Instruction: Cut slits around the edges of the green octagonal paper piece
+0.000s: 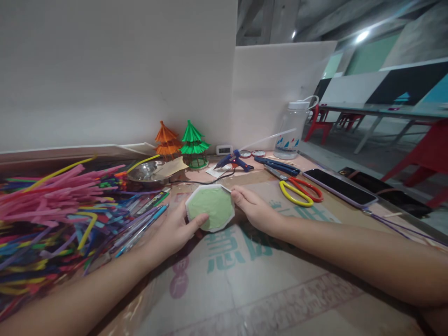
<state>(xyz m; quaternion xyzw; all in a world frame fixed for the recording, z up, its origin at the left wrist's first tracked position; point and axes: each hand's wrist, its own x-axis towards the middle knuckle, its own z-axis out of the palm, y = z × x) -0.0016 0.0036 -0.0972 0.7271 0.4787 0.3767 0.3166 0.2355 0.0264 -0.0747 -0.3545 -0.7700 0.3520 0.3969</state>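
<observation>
An octagonal piece (211,208), light green on its face with a white rim, is held up over the printed plastic-covered tabletop. My left hand (185,217) grips its left side, the thumb lying across the green face. At the upper right edge, my right hand (250,204) is closed in a pinch on the white rim. Whether a separate strip is between those fingertips cannot be made out. Behind the piece lie a blue glue gun (234,161) and its black cord. Two small tiered pagoda models, one orange (168,140) and one green (192,144), stand further back.
Many coloured pipe cleaners (59,200) pile up on the left, beside pens (142,231) and a metal bowl (147,171). To the right are scissors (297,190), blue-handled pliers (276,165), a phone (339,186) and a clear bottle (289,130). White panels (119,70) rise behind.
</observation>
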